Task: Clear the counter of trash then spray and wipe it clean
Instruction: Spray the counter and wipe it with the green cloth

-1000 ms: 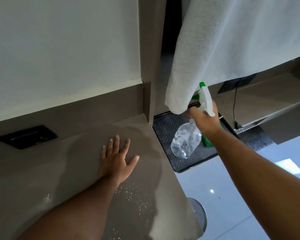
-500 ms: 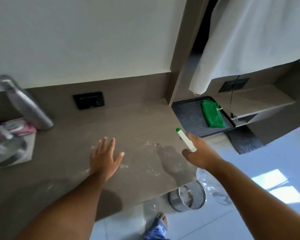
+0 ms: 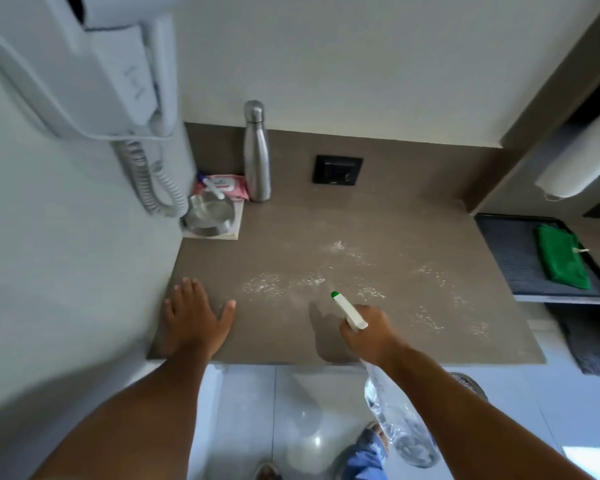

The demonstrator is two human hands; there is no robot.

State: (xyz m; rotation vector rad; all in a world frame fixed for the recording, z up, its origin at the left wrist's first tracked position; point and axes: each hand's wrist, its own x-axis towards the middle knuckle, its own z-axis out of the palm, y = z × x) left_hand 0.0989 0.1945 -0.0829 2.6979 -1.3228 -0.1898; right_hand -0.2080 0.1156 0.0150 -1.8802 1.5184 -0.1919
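A brown counter (image 3: 388,216) fills the middle of the view, speckled with white spray droplets (image 3: 267,287) across its centre and right. My right hand (image 3: 368,332) grips a clear spray bottle (image 3: 395,427) with a white head and green nozzle (image 3: 347,308), aimed at the counter from its front edge. My left hand (image 3: 194,315) lies flat, fingers spread, on the counter's front left corner. A folded green cloth (image 3: 561,259) rests on a dark tray (image 3: 499,244) to the right.
At the back left stand a steel bottle (image 3: 257,152), a metal bowl (image 3: 208,214) on a white mat and a pink wipes pack (image 3: 222,183). A wall phone (image 3: 118,84) with coiled cord hangs left. A black socket (image 3: 338,169) sits in the backsplash. A metal bin (image 3: 471,384) stands below.
The view swung left from the tray to the whole counter. My right hand carried the bottle over the counter's front, and more droplets now lie on the surface. My left hand shifted left.
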